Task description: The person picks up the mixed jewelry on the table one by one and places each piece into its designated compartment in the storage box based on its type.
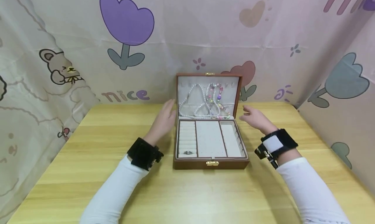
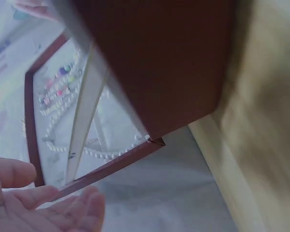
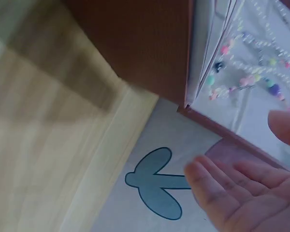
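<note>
A brown jewelry box [image 1: 193, 165] stands on the table with its lid [image 1: 238, 98] raised. White bead necklaces [image 1: 204, 97] and colorful beaded strands [image 1: 219, 96] hang inside the lid. Silver rings [image 1: 187, 152] sit at the front of the left, ridged compartment. My left hand [image 1: 164, 119] is beside the lid's left edge, fingers extended; in the left wrist view its fingers [image 2: 94, 208] overlap the lid's edge, and I cannot tell whether they touch it. To the right of the lid, my right hand [image 1: 257, 119] reaches forward with relaxed fingers and holds nothing.
Light wood table [image 1: 96, 146] extends around the box. A patterned cloth [image 1: 181, 28] with tulips and lettering hangs behind it and along both sides. The middle compartment [image 1: 209, 139] has a pale lining, and the right one [image 1: 229, 136] has a notched side wall.
</note>
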`<state>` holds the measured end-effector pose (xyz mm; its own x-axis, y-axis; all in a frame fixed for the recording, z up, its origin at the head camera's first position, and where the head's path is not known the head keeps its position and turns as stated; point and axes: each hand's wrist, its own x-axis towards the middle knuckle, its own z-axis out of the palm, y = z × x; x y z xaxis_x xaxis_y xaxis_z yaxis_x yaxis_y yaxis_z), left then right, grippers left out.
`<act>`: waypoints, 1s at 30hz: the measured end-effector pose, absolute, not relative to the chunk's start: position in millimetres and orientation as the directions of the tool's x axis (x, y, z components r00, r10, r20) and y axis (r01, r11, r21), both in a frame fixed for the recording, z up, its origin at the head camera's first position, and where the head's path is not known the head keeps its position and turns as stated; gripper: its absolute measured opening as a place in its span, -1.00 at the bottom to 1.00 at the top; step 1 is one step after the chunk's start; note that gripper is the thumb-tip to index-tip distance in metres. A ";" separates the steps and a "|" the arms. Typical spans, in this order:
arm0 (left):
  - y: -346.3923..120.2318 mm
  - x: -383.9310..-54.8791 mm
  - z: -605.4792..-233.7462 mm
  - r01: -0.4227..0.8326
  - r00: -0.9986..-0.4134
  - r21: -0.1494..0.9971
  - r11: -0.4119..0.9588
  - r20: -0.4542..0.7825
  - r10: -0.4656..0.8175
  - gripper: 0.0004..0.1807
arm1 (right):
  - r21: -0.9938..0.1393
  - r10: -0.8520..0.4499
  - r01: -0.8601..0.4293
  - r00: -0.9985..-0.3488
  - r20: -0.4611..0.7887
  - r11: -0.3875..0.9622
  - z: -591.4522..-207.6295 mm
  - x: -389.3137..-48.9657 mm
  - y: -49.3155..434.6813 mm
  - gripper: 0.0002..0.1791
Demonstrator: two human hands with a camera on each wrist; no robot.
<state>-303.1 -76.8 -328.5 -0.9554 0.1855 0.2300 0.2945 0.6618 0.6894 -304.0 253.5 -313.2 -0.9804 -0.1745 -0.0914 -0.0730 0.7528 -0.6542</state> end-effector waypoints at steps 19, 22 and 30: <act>-67.3 -331.5 -312.2 0.120 -0.980 0.872 0.474 0.028 0.198 -0.29 | -0.852 -0.214 -0.041 -0.973 -0.085 0.522 -314.9 -329.9 237.9 -0.22; -68.8 -332.3 -311.5 0.141 -0.975 0.873 0.467 0.040 0.219 -0.29 | -0.854 -0.207 -0.025 -0.974 -0.097 0.519 -314.0 -329.9 239.3 -0.21; -69.7 -323.5 -304.5 0.168 -0.964 0.904 0.392 0.067 0.259 -0.29 | -0.906 -0.216 0.017 -0.969 -0.119 0.422 -311.5 -326.4 244.9 -0.33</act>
